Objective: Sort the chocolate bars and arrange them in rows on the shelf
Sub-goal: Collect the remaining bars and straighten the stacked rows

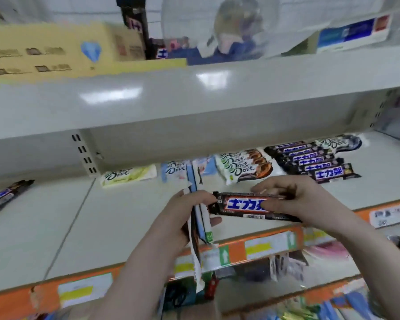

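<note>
Chocolate bars lie in loose groups along the back of the grey shelf (125, 218): a pale green Dove bar (128, 175), a light blue Dove bar (176, 173), a small stack of white-and-brown Dove bars (243, 167) and, to the right, a row of dark bars with blue lettering (310, 161) – each overlapping the next. One more dark bar (2, 197) lies apart at the far left of the shelf. In front, above the orange shelf edge (238, 249), the left hand (183, 220) grips a bundle of several bars (200, 225) held upright on edge (white, blue and dark wrappers), fingers curled round it. The right hand (293, 204) pinches a single dark bar (245, 206) – held crosswise, its left end touching the bundle – with thumb below and fingers over the top.
</note>
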A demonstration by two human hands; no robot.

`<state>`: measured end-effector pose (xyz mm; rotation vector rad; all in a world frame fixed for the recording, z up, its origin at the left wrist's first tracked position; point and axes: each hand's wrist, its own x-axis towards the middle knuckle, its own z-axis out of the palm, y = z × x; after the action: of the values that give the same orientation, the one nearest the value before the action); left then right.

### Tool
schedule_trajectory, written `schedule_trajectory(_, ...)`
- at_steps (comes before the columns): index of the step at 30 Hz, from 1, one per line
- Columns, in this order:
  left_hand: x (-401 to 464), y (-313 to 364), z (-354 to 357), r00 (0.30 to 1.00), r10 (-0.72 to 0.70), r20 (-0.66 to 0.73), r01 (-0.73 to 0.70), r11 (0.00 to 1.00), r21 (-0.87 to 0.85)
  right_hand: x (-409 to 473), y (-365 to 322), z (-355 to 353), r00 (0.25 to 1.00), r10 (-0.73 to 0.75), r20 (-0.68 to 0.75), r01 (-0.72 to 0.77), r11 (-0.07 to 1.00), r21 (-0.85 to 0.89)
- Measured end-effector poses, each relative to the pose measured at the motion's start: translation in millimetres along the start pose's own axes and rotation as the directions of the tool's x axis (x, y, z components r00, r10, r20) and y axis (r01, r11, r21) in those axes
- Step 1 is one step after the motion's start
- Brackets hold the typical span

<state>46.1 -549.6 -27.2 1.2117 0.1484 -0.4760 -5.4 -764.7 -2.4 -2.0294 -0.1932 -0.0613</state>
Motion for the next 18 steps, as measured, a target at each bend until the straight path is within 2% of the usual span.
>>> schedule_trajectory(6,35,-48,130,0.998,0.019,-0.059,-0.024,0.997,-0.077,-3,76,-119,0.999,-0.046,0.007,0.046,0.977,-0.207)
schedule_trajectory(9,48,-60,178,0.998,-0.002,-0.067,-0.003,0.998,-0.067,-1,100,-170,0.998,-0.044,-0.038,0.034,0.974,-0.224)
schedule_trajectory(18,72,-72,230,0.987,0.011,-0.160,-0.003,0.999,0.051,24,147,-217,0.998,-0.055,-0.013,0.050,0.972,-0.231)
